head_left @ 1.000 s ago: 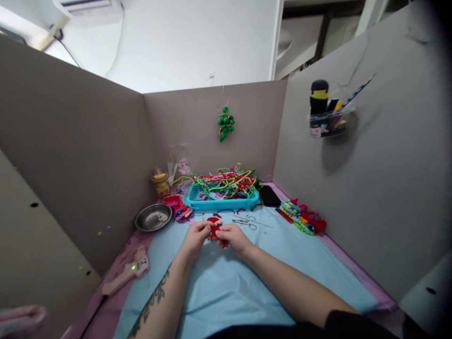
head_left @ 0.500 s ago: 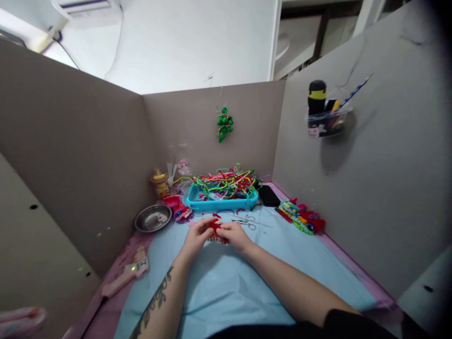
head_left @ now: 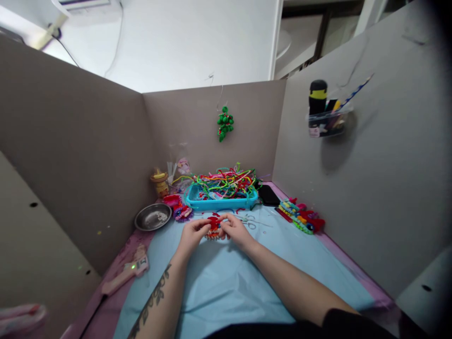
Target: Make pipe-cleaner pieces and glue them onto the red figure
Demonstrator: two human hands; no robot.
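Observation:
Between my two hands is a small red and orange fuzzy craft piece point(head_left: 213, 231), with pale spiky bits along its lower edge. It looks made of pipe cleaners, though fine detail is too small to tell. My left hand point(head_left: 192, 234) pinches its left side, fingers closed. On the right side, my right hand point(head_left: 236, 230) has thumb and forefinger closed at its edge. Just beyond my right hand lie small scissors point(head_left: 250, 222) on the blue sheet point(head_left: 229, 287). Red scraps point(head_left: 215, 214) lie behind the piece.
A blue tray point(head_left: 222, 205) heaped with pipe cleaners stands at the back. Left are a metal bowl point(head_left: 148, 223) with white bits and a pink glue gun point(head_left: 129, 274). Colourful finished pieces point(head_left: 303, 217) and a black phone point(head_left: 268, 195) lie right. Grey panels point(head_left: 215, 150) enclose the table.
The red part has turned, showing more of the orange and pale underside. My right fingers have lifted slightly and shifted on the piece; my left hand has moved a little left.

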